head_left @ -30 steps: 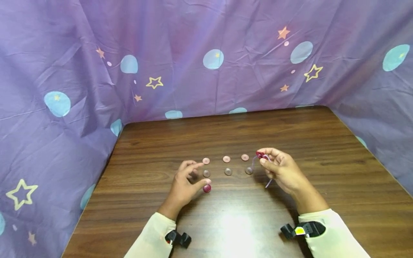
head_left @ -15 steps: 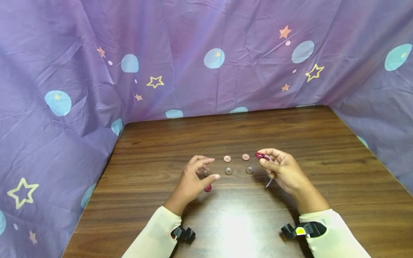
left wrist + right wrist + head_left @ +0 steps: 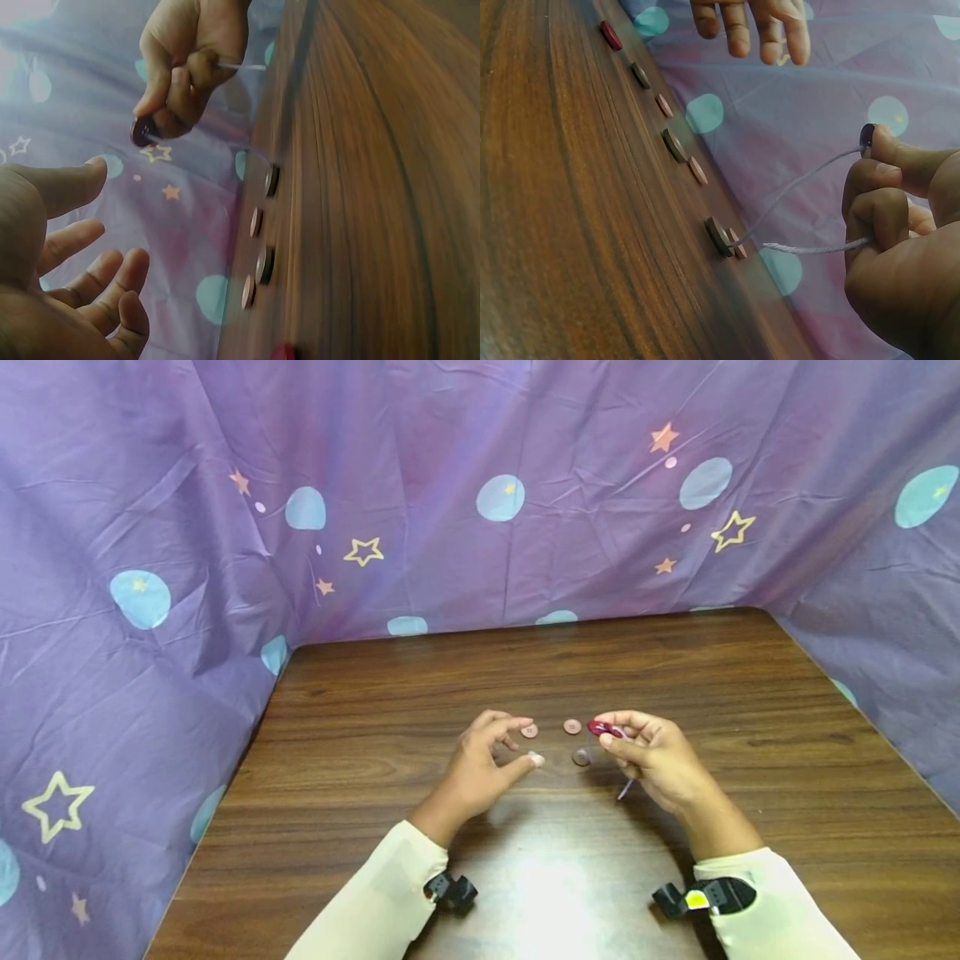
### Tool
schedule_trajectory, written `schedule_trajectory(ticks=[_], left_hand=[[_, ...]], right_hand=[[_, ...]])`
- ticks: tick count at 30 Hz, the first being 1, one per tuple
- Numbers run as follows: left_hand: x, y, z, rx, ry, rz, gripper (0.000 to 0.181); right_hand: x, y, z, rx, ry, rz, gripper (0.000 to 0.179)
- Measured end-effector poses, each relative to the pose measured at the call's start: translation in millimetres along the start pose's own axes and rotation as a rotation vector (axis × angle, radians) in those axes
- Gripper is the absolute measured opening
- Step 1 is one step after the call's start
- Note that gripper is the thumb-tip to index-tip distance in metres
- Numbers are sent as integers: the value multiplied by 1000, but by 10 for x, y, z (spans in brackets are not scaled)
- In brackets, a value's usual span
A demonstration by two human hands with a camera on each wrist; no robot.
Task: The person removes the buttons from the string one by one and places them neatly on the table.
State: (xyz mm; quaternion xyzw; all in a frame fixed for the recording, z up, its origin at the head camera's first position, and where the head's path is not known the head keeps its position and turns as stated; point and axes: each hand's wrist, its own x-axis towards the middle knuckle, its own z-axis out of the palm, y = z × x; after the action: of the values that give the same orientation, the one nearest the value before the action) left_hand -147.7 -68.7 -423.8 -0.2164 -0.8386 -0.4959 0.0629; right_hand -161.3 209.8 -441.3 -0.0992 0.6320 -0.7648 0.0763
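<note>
My right hand (image 3: pixel 660 760) pinches a dark red button (image 3: pixel 603 728) between thumb and fingers, raised over the table. A lilac string (image 3: pixel 802 178) passes at that button; one length droops toward a brown button (image 3: pixel 718 236), and whether it touches cannot be told. Its other end sticks out from my curled lower fingers. My left hand (image 3: pixel 480 768) hovers with fingers spread and nothing between them, near a pink button (image 3: pixel 529 730). The thumb partly covers another brown button in the head view. A second red button (image 3: pixel 610 35) lies on the table, hidden behind my left arm in the head view.
Further right lie another pink button (image 3: pixel 572 727) and the brown one below it. More brown (image 3: pixel 640 75) and pink (image 3: pixel 664 106) buttons show in the right wrist view. The wooden table (image 3: pixel 375 693) is bounded by a purple curtain (image 3: pixel 420 527) at back and sides.
My left hand has moved right across the rows of buttons, covering those at the left. My right hand stays nearly in place, and the held red button has tilted flatter.
</note>
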Motion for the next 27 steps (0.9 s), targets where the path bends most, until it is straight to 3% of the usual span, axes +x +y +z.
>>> schedule_trajectory(ticks=[10, 19, 27], left_hand=[[96, 131, 210, -81, -37, 14, 46], [168, 152, 291, -50, -26, 19, 41], [208, 165, 375, -111, -15, -28, 32]], right_hand=[[1, 11, 13, -38, -6, 20, 29], [1, 27, 27, -44, -34, -21, 32], [-4, 20, 27, -78, -57, -23, 35]])
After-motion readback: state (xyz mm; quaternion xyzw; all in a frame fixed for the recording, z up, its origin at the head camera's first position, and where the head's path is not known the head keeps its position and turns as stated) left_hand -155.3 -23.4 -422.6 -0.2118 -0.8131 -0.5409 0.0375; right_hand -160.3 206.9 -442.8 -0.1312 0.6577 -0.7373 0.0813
